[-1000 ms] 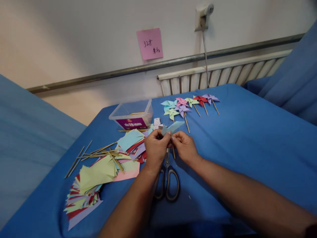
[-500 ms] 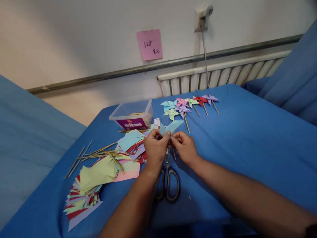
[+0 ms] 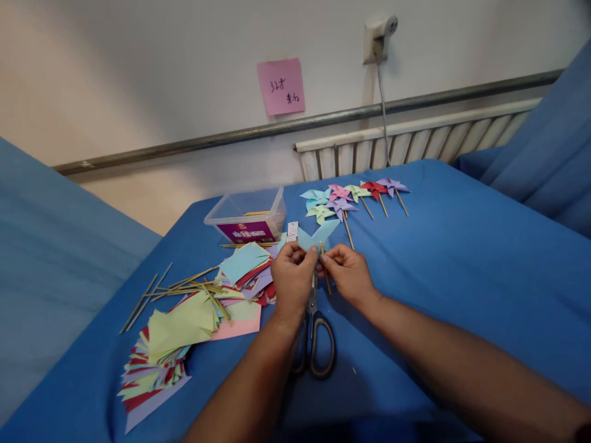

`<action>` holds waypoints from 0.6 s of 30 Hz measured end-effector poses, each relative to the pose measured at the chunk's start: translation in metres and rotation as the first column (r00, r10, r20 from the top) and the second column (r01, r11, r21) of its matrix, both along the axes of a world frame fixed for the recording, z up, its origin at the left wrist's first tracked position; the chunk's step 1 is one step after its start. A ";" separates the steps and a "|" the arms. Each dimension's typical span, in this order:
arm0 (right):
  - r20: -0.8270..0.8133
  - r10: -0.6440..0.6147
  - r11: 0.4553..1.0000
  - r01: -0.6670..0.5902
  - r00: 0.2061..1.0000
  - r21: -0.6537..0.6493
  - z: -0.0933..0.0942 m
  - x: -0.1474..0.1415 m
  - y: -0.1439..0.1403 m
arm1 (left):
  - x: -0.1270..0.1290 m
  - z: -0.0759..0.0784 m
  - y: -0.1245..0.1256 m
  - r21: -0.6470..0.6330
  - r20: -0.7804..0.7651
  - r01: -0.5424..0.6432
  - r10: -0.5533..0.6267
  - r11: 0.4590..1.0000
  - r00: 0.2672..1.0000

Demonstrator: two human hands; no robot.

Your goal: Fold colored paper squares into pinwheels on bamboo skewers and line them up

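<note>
Left hand [image 3: 292,277] and right hand [image 3: 349,274] meet over the blue table [image 3: 462,258], fingertips pinched together on a light-blue paper [image 3: 316,237] and a thin stick [image 3: 325,275]. Paper pokes up above the fingers, folded into a V shape; stick runs down between the hands, tilted. Both hands closed in a pinch grip, knuckles up, thumbs inward. Which hand holds the stick and which the paper: cannot tell, fingers overlap.

Scissors [image 3: 314,338] lie flat on the table right under the hands, handles toward the person, blades partly hidden by the left hand. Forearms come in from the bottom edge, left nearly straight, right angled in from the lower right.

Left of the left hand: loose pile of coloured paper squares [image 3: 244,271], then a bigger fanned stack [image 3: 170,338] nearer the table's edge. Bundle of sticks [image 3: 184,283] scattered beside and across the piles. Clear plastic box [image 3: 247,215] with purple label behind the piles, a small white tag [image 3: 292,230] just beside it.

Beyond the hands: row of finished pinwheels [image 3: 351,195] on sticks, several colours, lying flat, near but not touching the held paper.

Behind the table: radiator [image 3: 415,141], rail along the wall, pink note [image 3: 281,86], wall socket [image 3: 376,34] with cable hanging down.
</note>
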State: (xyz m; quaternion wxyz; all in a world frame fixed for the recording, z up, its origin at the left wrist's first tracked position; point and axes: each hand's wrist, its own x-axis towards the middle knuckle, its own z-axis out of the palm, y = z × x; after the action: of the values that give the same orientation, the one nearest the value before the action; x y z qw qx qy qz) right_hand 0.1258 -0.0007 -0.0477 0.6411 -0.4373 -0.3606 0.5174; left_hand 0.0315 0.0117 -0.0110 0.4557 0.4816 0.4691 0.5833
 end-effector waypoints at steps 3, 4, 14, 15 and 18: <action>-0.017 0.002 1.000 -0.002 1.000 0.006 -0.001 0.001 0.002 | 0.002 0.001 -0.002 0.003 0.017 0.028 -0.028 1.000 0.999; -0.021 -0.001 1.000 0.001 1.000 0.012 -0.002 0.002 0.003 | 0.002 0.002 -0.002 -0.003 0.019 0.040 -0.040 0.999 0.999; -0.194 0.017 1.000 -0.012 0.981 0.029 -0.001 0.002 0.006 | -0.004 0.005 -0.001 0.070 0.031 0.021 -0.024 0.997 0.999; -0.238 0.038 0.999 -0.034 0.970 0.018 0.001 0.002 0.005 | -0.005 0.004 0.001 0.086 0.047 -0.017 0.013 0.996 0.999; -0.336 0.100 0.994 -0.112 0.936 -0.016 0.003 0.004 0.003 | -0.008 0.001 0.007 0.053 0.105 -0.109 0.103 0.993 0.989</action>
State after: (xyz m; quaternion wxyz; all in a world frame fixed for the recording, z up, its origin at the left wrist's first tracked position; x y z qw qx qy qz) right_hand 0.1297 0.0027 -0.0446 0.6566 -0.3341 -0.2603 0.6241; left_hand 0.0237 0.0191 -0.0100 0.4333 0.4386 0.4528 0.6441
